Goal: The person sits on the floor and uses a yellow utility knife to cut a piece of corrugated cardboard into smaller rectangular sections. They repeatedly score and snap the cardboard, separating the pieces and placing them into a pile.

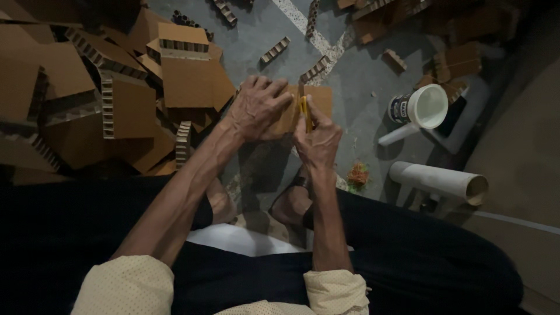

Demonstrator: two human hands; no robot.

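Observation:
My left hand [258, 108] lies flat on a brown piece of honeycomb cardboard [319, 98], gripping and steadying it above the floor in front of my knees. My right hand [318, 140] is closed around a yellow utility knife [304, 111], whose blade end rests against the cardboard between the two hands. Most of the piece is hidden under my left hand; only its right part shows.
A heap of cut honeycomb cardboard pieces [116, 99] fills the left. Narrow cardboard strips [275, 49] lie on the grey floor ahead. A white plastic tub [421, 106] and a white cardboard tube [440, 181] lie on the right, with an orange tangle [357, 174] near my foot.

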